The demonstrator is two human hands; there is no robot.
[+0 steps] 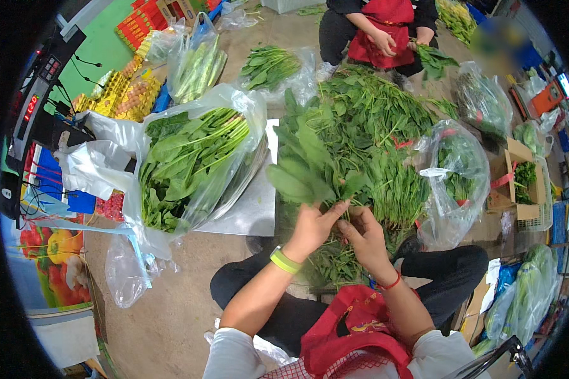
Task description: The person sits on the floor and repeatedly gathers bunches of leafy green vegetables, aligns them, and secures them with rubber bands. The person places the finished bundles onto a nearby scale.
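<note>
While the left grip [313,228] pinches a bunch [316,159] by its stems, the right grip [365,236] curls close beside it, thumb and fingers bent toward the stem ends; whether they pinch any, I can't tell from here. The bunch fans out just beyond the left grip, in front of a pile [374,104] of greens. An open bag [255,117] of leaves lies left of the grips. Far beyond them, a co-worker [380,41] holds some sprigs [434,61].

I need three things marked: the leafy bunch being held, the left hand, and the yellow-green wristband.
Leafy bunch [315,153]: head view, on a leaf.
Left hand [310,228]: head view, back of hand.
Yellow-green wristband [287,260]: head view, mid-strap.
</note>
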